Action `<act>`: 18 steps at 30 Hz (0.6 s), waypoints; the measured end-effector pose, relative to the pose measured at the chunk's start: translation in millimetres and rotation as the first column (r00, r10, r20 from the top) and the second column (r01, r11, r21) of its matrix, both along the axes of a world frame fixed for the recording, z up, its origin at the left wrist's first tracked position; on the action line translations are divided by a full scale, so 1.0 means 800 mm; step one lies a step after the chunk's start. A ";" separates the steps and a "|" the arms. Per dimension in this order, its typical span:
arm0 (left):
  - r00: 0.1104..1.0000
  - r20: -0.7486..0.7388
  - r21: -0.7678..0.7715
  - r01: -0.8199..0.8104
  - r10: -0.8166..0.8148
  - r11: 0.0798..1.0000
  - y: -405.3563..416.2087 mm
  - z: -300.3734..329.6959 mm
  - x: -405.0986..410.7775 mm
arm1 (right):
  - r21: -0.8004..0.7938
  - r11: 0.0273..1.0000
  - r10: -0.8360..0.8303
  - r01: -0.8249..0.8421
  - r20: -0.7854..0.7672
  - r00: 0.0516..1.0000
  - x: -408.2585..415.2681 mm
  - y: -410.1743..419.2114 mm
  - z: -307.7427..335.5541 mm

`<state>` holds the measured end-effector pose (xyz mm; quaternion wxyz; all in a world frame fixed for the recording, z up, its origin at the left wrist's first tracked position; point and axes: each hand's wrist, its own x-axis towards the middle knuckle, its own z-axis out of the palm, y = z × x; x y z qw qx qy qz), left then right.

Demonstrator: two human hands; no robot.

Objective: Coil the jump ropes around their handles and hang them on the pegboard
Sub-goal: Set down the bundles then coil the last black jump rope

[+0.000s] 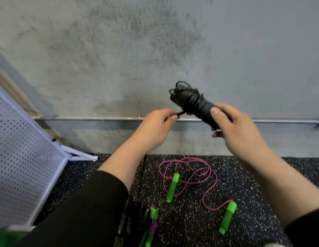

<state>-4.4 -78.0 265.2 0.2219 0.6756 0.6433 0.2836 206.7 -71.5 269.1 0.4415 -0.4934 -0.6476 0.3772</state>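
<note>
1. Coiling was well along on the black rope (191, 102): most of its cord sat wound round the paired handles, held up in front of the wall (155, 41).
2. The right hand (238, 132) gripped the near end of the handles, fingers curled round them and thumb on top.
3. The left hand (158, 127) pinched the loose tail of the cord, pulled taut to the left of the bundle; the end looked not yet tucked in.
4. The pink rope (189, 175) lay uncoiled in loose loops on the floor (253, 184), its two green handles (173, 188) apart, one nearer and to the right.
5. A third bundle (152, 223), green and purple, lay at the near edge; it seemed at least partly wound, though blur hid the detail.
6. The pegboard (21, 166), white and perforated, leaned at the left; nothing hung on the part in view, so I judged all the hanging was left.
7. The floor was dark speckled rubber matting; the far wall was mottled grey concrete, with a metal rail (84, 118) running along it low down.
</note>
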 end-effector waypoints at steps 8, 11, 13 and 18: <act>0.980 -0.190 -0.092 0.033 -0.050 0.995 -0.001 -0.015 -0.017 | 0.012 1.000 0.015 -0.015 0.027 1.000 -0.002 -0.006 -0.007; 0.972 -0.232 -0.095 0.011 -0.033 0.995 -0.001 -0.020 -0.024 | 0.016 0.999 0.038 -0.038 0.039 0.999 -0.006 -0.009 -0.009; 0.976 -0.216 -0.088 0.007 -0.026 0.996 0.000 -0.021 -0.027 | 0.013 0.999 0.039 -0.039 0.038 0.999 -0.007 -0.010 -0.009; 0.997 -0.076 -0.089 0.026 -0.033 0.996 -0.002 -0.024 -0.027 | 0.024 0.999 0.029 -0.030 0.021 0.999 -0.007 -0.010 -0.008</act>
